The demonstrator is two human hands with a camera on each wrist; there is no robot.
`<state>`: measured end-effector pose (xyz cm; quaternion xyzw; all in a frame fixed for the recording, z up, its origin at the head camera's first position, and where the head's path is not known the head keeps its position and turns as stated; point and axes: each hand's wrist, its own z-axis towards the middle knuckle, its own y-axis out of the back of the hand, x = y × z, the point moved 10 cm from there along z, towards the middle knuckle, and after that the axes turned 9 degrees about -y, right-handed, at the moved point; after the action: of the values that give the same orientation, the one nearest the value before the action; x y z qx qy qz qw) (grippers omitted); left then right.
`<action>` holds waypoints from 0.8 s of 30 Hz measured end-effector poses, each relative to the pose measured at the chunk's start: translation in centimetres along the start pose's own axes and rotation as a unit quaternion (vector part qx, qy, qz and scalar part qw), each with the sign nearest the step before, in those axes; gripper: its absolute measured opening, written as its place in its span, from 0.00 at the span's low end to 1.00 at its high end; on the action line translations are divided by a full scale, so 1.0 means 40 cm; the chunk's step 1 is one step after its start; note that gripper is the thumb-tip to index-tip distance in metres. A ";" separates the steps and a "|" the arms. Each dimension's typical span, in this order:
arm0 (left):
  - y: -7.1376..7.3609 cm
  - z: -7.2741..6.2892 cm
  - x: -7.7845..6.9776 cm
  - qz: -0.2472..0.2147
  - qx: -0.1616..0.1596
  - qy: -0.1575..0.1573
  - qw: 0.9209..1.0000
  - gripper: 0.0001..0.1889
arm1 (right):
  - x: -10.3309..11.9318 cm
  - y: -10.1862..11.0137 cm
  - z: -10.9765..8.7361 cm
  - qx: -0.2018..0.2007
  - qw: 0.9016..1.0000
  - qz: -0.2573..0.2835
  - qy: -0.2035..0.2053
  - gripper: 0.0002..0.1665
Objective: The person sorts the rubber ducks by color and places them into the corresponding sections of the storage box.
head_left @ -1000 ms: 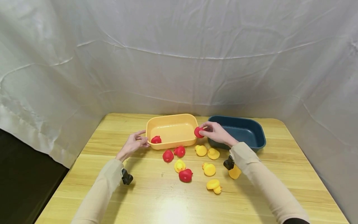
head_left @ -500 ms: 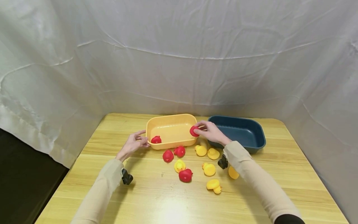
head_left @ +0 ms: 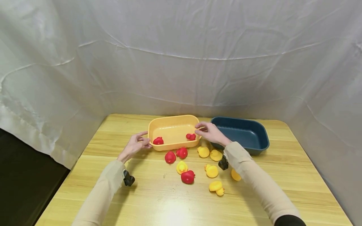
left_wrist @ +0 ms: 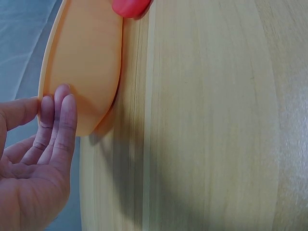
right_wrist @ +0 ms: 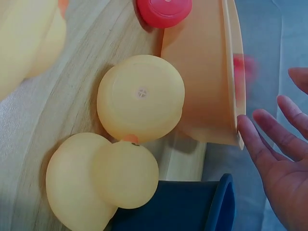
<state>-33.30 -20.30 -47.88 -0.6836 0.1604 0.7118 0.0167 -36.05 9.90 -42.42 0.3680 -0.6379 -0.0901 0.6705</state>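
Note:
My left hand (head_left: pixel 135 145) holds the left end of the yellow tub (head_left: pixel 173 146), thumb at the rim and fingers along the outer wall (left_wrist: pixel 91 62). At the tub's right end is my right hand (head_left: pixel 210 131), fingers spread and holding nothing; one fingertip is right at the rim in the right wrist view. Just left of it, a red rubber duck (head_left: pixel 190 137) appears inside the tub, a red blur in the right wrist view. Another red duck (head_left: pixel 158 141) lies in the tub's left corner. Several red ducks (head_left: pixel 188 177) and yellow ducks (head_left: pixel 211 171) lie on the table in front.
A dark blue tub (head_left: pixel 240 131) stands right of the yellow one, behind my right forearm. Both stand on a wooden table (head_left: pixel 158 201) near its back edge. Grey-white curtains (head_left: pixel 181 62) hang behind and at the sides. The right sleeve passes close over one yellow duck (head_left: pixel 236 175).
My right hand has moved left to the yellow tub's right end and let go of a red duck, which is now inside. My left hand has stayed in place.

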 end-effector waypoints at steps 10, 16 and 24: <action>0.000 0.001 -0.003 0.004 -0.001 0.002 1.000 0.32 | -0.002 0.009 -0.011 -0.002 1.000 0.000 0.003 0.23; -0.001 0.002 0.000 0.004 0.000 0.002 1.000 0.32 | -0.003 0.014 -0.022 -0.005 1.000 0.001 0.009 0.21; -0.004 0.000 -0.002 -0.001 0.001 0.001 1.000 0.32 | 0.006 0.011 -0.059 -0.005 0.999 0.003 0.033 0.18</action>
<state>-33.26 -20.13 -47.82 -0.6843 0.1602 0.7111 0.0180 -33.97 10.97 -41.77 0.3653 -0.6162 -0.0788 0.6933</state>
